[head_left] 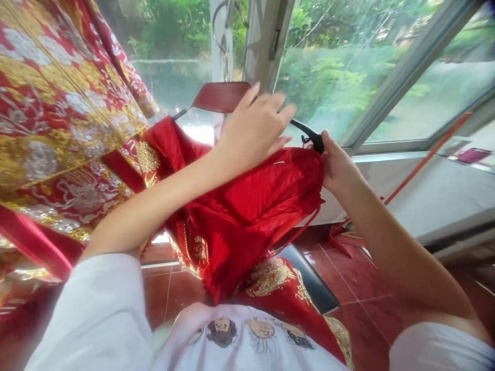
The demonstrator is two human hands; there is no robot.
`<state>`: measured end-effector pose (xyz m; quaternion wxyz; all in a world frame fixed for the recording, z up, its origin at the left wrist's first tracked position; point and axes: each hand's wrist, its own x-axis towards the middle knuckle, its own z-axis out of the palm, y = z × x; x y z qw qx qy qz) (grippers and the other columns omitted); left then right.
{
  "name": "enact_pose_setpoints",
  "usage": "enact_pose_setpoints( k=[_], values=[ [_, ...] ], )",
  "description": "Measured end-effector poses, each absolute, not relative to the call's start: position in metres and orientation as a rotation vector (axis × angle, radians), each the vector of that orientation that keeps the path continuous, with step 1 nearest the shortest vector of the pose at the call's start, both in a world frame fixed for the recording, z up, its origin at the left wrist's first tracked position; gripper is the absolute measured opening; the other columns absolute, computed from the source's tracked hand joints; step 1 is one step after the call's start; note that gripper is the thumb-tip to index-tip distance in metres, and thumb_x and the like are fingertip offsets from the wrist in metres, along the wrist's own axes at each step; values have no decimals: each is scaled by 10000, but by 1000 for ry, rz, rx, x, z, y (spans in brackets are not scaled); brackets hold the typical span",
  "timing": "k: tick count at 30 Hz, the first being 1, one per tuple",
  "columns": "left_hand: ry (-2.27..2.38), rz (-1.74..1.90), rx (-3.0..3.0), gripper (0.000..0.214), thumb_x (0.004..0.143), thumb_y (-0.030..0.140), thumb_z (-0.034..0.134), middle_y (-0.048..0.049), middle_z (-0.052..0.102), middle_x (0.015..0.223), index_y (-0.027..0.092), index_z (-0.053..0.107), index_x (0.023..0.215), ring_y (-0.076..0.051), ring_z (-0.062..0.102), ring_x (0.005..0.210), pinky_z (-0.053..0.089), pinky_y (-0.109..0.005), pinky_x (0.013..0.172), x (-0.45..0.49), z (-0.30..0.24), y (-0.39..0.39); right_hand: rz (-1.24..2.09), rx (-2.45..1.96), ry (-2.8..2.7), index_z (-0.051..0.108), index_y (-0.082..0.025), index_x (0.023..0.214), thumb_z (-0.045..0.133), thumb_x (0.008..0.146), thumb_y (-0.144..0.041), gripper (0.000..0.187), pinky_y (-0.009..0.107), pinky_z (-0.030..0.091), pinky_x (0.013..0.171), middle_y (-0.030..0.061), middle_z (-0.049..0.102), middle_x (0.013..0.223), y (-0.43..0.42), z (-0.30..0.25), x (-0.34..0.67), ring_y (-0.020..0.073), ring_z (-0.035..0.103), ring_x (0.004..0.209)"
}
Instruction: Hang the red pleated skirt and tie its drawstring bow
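A red garment with gold embroidery hangs bunched from a dark red hanger in front of the window. My left hand rests on top of the hanger with fingers stretched out and apart. My right hand is closed on the garment's upper right edge, right beside the hanger's black clip end. The lower part of the garment drapes down toward my white shirt.
A large red and gold embroidered robe hangs at the left. A window frame post stands behind the hanger, with a grey sill at the right. Red floor tiles and a dark flat object lie below.
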<state>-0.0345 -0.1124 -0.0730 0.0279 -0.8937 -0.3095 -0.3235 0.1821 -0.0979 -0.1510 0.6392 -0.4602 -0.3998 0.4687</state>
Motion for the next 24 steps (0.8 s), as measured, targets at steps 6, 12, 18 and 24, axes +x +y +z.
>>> enact_pose_setpoints(
  k=[6, 12, 18, 24],
  values=[
    [-935, -626, -2502, 535, 1008, 420, 205, -128, 682, 1086, 179, 668, 1125, -294, 562, 1057, 283, -550, 1030, 6, -55, -63, 1142, -1041, -1104, 664, -203, 998, 840, 500, -597, 659, 226, 508, 516, 22, 661, 735, -126, -142, 204, 135, 623, 605],
    [-911, -570, -2422, 564, 1012, 444, 197, -105, 715, 976, 224, 716, 1006, -285, 612, 943, 346, -501, 924, 6, -54, -62, 951, -1287, -995, 682, -122, 904, 702, 682, -34, 240, 210, 482, 562, 32, 665, 693, -121, -120, 220, 97, 608, 569],
    [-1077, -712, -2474, 345, 938, 467, 447, -89, 715, 950, 280, 737, 946, -329, 589, 1039, 365, -516, 934, 14, -55, -57, 323, -1326, -1198, 691, -35, 953, 671, 750, -26, 204, 262, 387, 593, 5, 534, 596, -82, -58, 215, 65, 492, 551],
    [-1166, -876, -2434, 416, 836, 345, 628, -39, 702, 1065, 345, 588, 1250, -306, 585, 1032, 415, -483, 896, 21, -53, -50, -563, -1591, -1413, 714, -79, 1006, 576, 841, -200, 247, 339, 417, 860, 123, 637, 921, -98, -38, 162, 165, 546, 849]
  ],
)
